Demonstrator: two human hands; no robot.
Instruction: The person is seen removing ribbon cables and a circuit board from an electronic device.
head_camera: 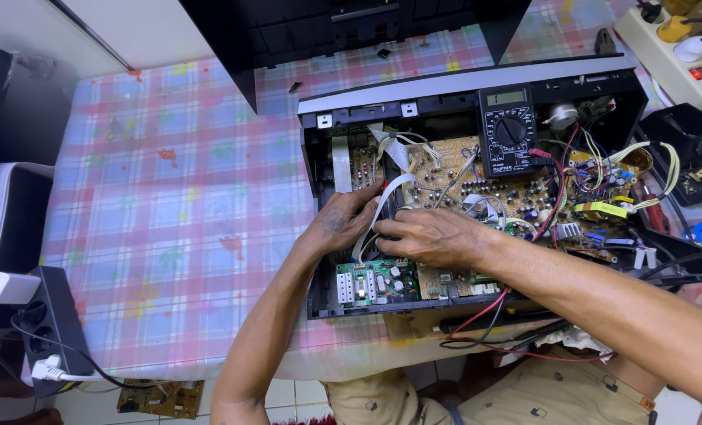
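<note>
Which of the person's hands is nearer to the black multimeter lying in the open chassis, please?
The right. The right hand lies just below-left of the multimeter; the left hand is farther left, at the white ribbon cable.

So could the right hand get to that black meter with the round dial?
Probably yes. The right hand lies on the boards inside the open case, and the meter rests uncovered just beyond it; only thin wires lie between.

left hand (341, 223) curled, right hand (429, 236) flat, fingers meeting

Hidden and cut off around the open amplifier chassis (319, 236)

Both hands cover the board parts beneath them; the right hand (433, 236) hides its fingertips. The power strip (674, 59) and black cover panel (351, 31) run off the top edge.
</note>
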